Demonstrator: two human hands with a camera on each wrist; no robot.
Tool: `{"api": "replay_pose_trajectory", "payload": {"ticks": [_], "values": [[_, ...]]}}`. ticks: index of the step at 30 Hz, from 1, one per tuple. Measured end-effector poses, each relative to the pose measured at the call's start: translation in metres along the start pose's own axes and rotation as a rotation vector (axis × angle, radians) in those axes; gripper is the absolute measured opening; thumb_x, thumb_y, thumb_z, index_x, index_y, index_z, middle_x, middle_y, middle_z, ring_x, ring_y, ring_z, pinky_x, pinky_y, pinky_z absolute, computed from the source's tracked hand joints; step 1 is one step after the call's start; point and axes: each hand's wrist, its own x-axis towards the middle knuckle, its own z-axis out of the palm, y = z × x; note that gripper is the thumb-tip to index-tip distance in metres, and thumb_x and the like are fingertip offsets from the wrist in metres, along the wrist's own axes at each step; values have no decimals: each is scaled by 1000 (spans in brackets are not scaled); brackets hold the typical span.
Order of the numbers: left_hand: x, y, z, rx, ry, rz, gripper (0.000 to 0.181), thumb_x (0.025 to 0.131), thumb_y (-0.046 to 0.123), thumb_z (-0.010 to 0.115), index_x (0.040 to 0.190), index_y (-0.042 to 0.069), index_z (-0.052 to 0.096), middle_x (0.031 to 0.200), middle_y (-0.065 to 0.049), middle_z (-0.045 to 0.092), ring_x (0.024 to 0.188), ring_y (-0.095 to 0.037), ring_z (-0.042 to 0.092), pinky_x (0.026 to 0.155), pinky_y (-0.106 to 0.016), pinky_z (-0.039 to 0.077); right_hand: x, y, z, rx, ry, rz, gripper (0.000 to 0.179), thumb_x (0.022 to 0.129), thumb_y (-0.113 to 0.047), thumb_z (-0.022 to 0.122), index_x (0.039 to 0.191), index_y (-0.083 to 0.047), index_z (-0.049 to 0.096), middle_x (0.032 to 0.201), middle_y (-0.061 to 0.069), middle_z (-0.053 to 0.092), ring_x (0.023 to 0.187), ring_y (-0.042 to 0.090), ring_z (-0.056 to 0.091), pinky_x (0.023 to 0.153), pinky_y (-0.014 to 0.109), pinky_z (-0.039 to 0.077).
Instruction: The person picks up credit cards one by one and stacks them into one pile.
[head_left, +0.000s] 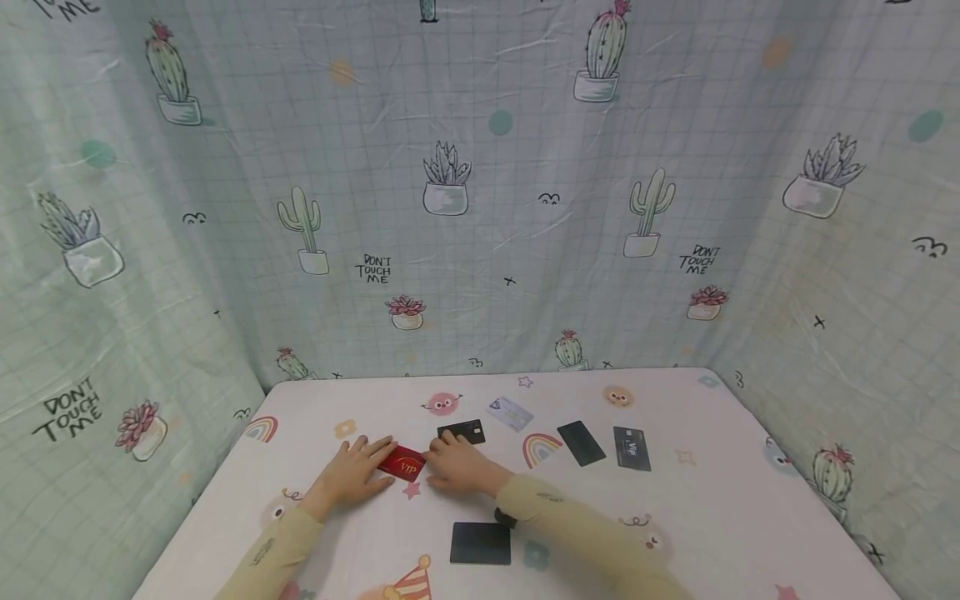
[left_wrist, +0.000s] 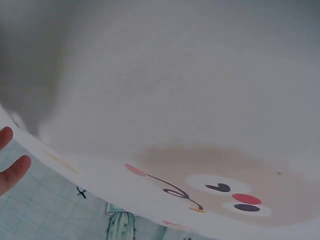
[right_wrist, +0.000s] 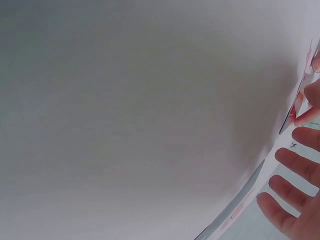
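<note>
A red card point(head_left: 403, 465) with gold "VIP" lettering lies on the table between the two hands. My left hand point(head_left: 351, 477) rests at its left side, fingers spread, with the fingertips right at the card's edge. On the other side my right hand point(head_left: 461, 465) lies with its fingertips at the card's right edge. Partly covered by that hand is a black card point(head_left: 472, 430). In the right wrist view the fingers point(right_wrist: 297, 165) of the right hand are spread and fairly straight. Only two fingertips point(left_wrist: 17, 172) of the left hand show in the left wrist view.
Behind the hands lies a pale card point(head_left: 510, 413). To the right are a plain dark card point(head_left: 581, 443) and a dark grey "VIP" card point(head_left: 632, 448). A flat black rectangle point(head_left: 480, 546) lies nearer the front. Patterned curtains point(head_left: 487, 275) enclose the table point(head_left: 712, 517).
</note>
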Motion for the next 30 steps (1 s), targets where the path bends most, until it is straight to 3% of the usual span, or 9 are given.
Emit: {"api": "replay_pose_trajectory", "payload": {"ticks": [8, 19, 26, 30], "values": [[0, -2, 2, 0, 2, 10, 57, 82, 44, 55, 129, 11, 47, 132, -6, 49, 115, -41, 44, 90, -63, 31, 9, -4, 2, -34, -20, -15, 43, 87, -46, 47, 126, -27, 47, 120, -6, 54, 101, 14, 44, 85, 32, 40], [0, -1, 5, 9, -7, -1, 56, 84, 45, 52, 130, 13, 46, 133, -6, 47, 118, -39, 43, 93, -60, 31, 13, -9, 6, -95, 1, -4, 47, 87, -52, 42, 127, -28, 46, 116, -7, 54, 107, 13, 42, 91, 36, 37], [2, -1, 7, 67, 53, 84, 53, 84, 46, 53, 126, 14, 50, 120, -5, 55, 106, -25, 47, 87, -50, 38, 16, -10, 5, -105, -16, 9, 48, 86, -55, 43, 124, -27, 47, 114, -7, 54, 107, 13, 42, 91, 35, 37], [2, -2, 7, 107, 57, 112, 54, 83, 47, 53, 126, 14, 50, 117, -4, 56, 103, -23, 48, 86, -49, 39, 18, -9, 6, -107, -20, 7, 49, 85, -56, 42, 124, -27, 47, 114, -7, 54, 108, 13, 42, 91, 34, 37]]}}
